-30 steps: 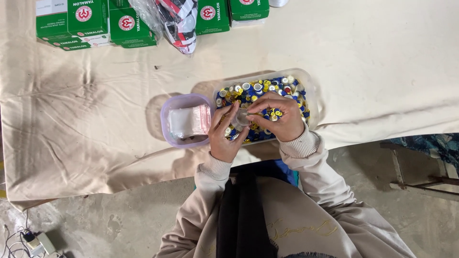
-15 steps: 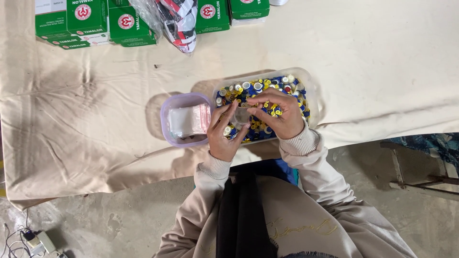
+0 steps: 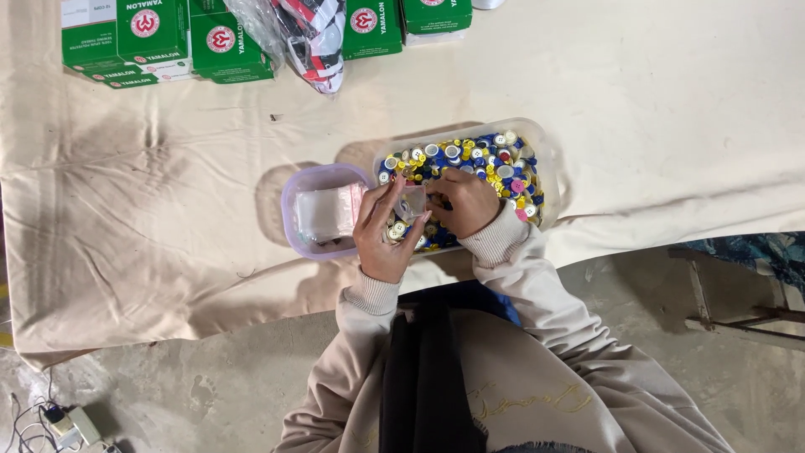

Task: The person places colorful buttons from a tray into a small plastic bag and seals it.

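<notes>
A small sewing-supply workshop: cloth-covered table [image 3: 654, 92], green thread boxes [image 3: 126, 38], tub of coloured buttons [image 3: 495, 159], bare concrete floor [image 3: 168, 394].

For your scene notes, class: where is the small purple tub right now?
In the head view, the small purple tub sits on the cream cloth, just left of the clear tub of buttons, beside the left hand.

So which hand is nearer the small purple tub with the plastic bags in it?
Left. The left hand is right beside the purple tub, at its right rim, while the right hand is farther off, over the clear tub of buttons.
</notes>
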